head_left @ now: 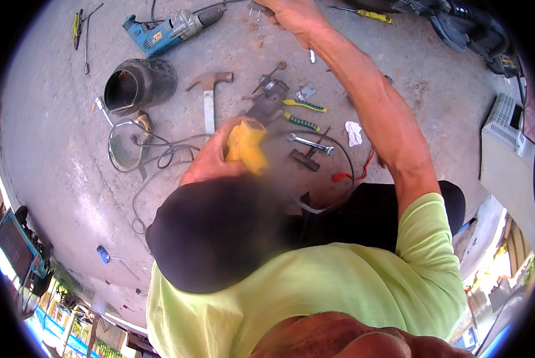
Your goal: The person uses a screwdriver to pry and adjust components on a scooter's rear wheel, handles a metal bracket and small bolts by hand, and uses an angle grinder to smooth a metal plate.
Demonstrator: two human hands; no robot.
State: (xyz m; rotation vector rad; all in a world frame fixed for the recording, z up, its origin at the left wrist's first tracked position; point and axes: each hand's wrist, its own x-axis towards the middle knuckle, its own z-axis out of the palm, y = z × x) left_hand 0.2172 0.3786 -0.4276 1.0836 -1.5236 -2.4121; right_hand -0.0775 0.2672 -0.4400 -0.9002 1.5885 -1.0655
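Observation:
My left hand (pixel 211 156) is closed round the yellow body of a power tool (pixel 246 143), which looks like an angle grinder. Its grey metal head (pixel 268 100) points away from me. Far ahead, my right arm stretches to the top edge, where my right hand (pixel 294 17) is partly cut off. Its fingers are closed at a small grey metal part (pixel 257 10) with thin prongs. Pliers with yellow-green handles (pixel 303 113) lie just right of the tool's head. Nearer to me rest a combination wrench (pixel 310 144) and a dark T-shaped piece (pixel 305 159).
A claw hammer (pixel 209 98), a black cylinder (pixel 141 85) and a blue drill (pixel 172 33) lie on the concrete floor to the left. Goggles (pixel 126 145) sit among loose cords. A screwdriver (pixel 372 15) is at the far right, and a white appliance (pixel 506 134) stands at the right.

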